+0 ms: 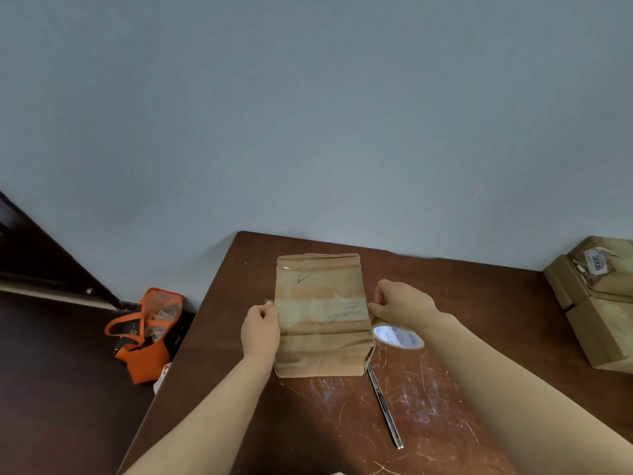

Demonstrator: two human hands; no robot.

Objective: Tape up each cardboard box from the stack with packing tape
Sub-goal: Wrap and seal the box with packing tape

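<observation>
A creased, flat-topped cardboard box (320,351) lies on a scratched brown worktop (428,406) -- left hand (260,332) and right hand (400,303) each grip, fingers curled, one end of the glossy clear tape strip (322,308) across it.

Both arms bare, 2 forearms entering from the bottom edge and converging. The left forearm (205,416) runs up and right; left hand (260,332) with fingers curled, thumb and forefinger pinching the left end of the tape strip (322,310). The right forearm (507,378) runs up and left; right hand (402,301) knuckles up, fingertips pinching the strip's right end.
</observation>
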